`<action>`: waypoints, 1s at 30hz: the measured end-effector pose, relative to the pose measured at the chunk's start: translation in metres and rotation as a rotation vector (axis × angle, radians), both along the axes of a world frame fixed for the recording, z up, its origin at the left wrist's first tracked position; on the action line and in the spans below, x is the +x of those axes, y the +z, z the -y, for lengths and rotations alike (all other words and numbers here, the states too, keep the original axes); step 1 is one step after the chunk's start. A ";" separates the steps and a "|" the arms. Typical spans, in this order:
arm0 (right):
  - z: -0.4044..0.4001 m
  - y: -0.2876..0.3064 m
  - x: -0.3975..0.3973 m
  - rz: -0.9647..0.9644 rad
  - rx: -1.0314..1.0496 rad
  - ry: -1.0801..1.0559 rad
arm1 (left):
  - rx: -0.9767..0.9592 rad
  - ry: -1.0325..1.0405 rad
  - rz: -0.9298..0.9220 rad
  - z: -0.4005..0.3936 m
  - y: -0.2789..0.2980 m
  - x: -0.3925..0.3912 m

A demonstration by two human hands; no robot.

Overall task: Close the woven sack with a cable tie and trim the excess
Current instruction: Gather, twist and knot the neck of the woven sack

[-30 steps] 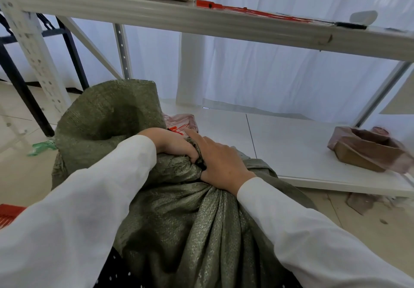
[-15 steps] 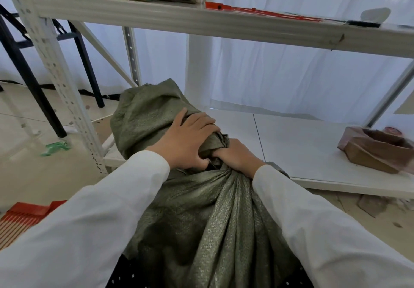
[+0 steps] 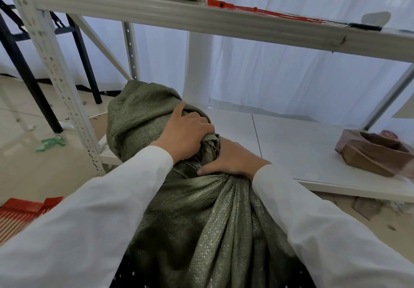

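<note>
Both hands grip our woven sack (image 3: 197, 220) at its gathered neck: left hand (image 3: 186, 134) clenched over the bunched top, right hand (image 3: 233, 160) clamped beneath, beside the low shelf's (image 3: 313, 153) front-left corner.

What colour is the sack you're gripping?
Olive green woven sack, clearest in the head view.

Sack (image 3: 201, 220) stands before the shelf (image 3: 313, 153), box (image 3: 376, 153) right.
</note>
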State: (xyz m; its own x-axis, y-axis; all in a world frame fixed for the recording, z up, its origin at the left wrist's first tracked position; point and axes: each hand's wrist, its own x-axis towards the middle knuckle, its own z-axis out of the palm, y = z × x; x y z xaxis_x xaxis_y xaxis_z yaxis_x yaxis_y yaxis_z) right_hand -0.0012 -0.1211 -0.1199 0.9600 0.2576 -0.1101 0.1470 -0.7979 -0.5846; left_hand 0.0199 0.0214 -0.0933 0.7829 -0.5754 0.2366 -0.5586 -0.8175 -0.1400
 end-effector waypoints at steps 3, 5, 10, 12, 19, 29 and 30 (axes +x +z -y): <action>-0.003 0.000 -0.002 0.045 -0.070 -0.063 | 0.012 -0.012 0.013 -0.002 0.002 0.000; -0.005 -0.001 0.000 0.024 -0.069 -0.067 | 0.008 -0.014 -0.002 -0.003 0.002 0.001; 0.001 -0.004 0.007 -0.075 0.109 -0.141 | -0.071 -0.040 0.004 -0.007 -0.005 0.003; 0.004 -0.007 0.009 -0.111 0.230 -0.235 | -0.158 -0.089 0.127 -0.009 -0.010 0.004; 0.013 -0.011 0.008 -0.117 0.614 -0.443 | -0.188 -0.324 0.387 0.013 -0.027 -0.006; 0.017 -0.005 0.006 -0.241 0.738 -0.507 | -0.135 -0.128 0.158 -0.003 -0.036 0.005; 0.017 -0.005 0.007 -0.243 0.737 -0.484 | -0.129 -0.134 0.234 -0.004 -0.039 0.009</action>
